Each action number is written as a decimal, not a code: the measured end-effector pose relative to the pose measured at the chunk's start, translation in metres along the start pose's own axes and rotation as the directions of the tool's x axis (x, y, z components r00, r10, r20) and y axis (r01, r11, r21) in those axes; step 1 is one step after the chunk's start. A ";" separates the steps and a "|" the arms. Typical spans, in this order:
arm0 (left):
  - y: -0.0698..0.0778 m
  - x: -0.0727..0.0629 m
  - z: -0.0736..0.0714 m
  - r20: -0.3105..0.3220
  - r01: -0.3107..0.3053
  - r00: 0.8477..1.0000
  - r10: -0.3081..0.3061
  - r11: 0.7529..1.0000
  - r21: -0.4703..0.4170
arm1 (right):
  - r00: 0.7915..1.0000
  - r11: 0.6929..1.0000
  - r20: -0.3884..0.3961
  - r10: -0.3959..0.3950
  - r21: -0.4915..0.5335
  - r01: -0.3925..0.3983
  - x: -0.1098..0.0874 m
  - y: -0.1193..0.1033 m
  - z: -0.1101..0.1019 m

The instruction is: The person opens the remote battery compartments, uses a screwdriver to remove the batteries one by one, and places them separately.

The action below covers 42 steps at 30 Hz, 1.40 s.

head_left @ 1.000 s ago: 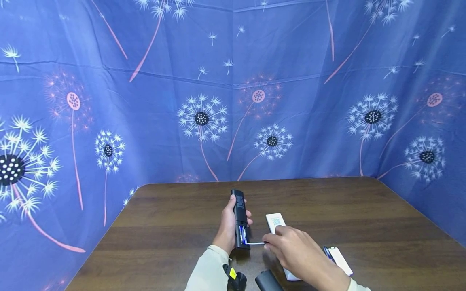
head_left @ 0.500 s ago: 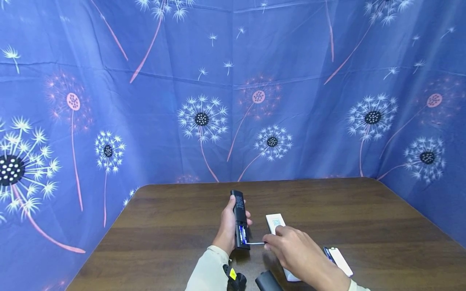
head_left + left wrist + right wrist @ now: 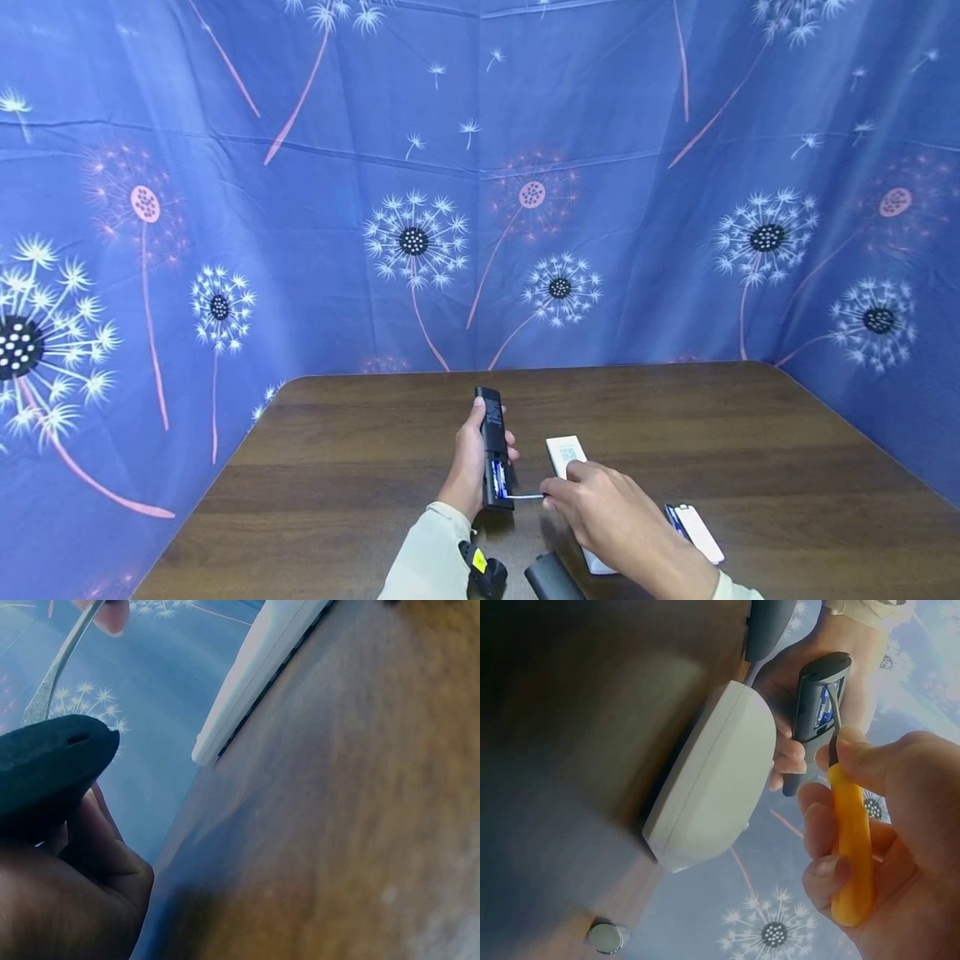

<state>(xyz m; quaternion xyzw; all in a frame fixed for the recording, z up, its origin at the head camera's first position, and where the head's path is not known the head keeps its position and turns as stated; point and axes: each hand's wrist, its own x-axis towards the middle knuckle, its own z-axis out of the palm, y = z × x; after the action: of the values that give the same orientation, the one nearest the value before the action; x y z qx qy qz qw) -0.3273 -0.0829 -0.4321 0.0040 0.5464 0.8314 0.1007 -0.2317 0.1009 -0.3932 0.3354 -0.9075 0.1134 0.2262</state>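
Observation:
My left hand (image 3: 471,462) grips a black remote control (image 3: 492,421), back side up, with its battery compartment uncovered. Blue-and-white batteries (image 3: 499,479) lie inside. My right hand (image 3: 611,512) holds a screwdriver by its yellow handle (image 3: 850,847). The screwdriver's metal shaft (image 3: 525,497) reaches left, its tip at the lower end of the compartment. In the left wrist view the flattened tip (image 3: 39,709) disappears behind the remote's end (image 3: 60,761), so its contact is hidden there. Beneath my right hand a white device (image 3: 566,450) with a printed code lies on the table, partly covered.
Right of my right hand lie a white cover (image 3: 700,535) and a dark blue battery (image 3: 675,521) on the brown table (image 3: 360,467). A dark rounded object (image 3: 553,577) sits at the near edge of view. A patterned blue curtain (image 3: 480,208) stands behind the table.
The head view has shifted very slightly. Both hands, the remote and the screwdriver keep nearly the same places, with the tip still at the compartment's lower end.

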 end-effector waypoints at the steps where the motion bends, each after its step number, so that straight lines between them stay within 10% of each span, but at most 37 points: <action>1: 0.000 0.000 0.000 -0.003 0.001 1.000 -0.001 1.000 0.001 | 1.000 1.000 -0.004 -0.006 0.001 0.006 0.000 0.000 0.000; 9: -0.003 -0.005 0.017 0.055 -0.044 0.998 0.041 0.997 0.059 | 0.982 0.986 -0.185 0.028 -0.158 -0.057 0.000 0.017 -0.009; 42: -0.002 -0.002 0.008 -0.011 0.003 1.000 -0.002 0.998 0.055 | 0.996 0.996 -0.093 0.002 -0.084 -0.010 -0.004 -0.002 -0.003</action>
<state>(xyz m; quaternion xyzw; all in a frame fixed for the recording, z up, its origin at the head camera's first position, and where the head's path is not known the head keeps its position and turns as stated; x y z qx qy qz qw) -0.3241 -0.0750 -0.4305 0.0014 0.5698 0.8158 0.0984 -0.2269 0.1021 -0.3925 0.3172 -0.9009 0.0911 0.2820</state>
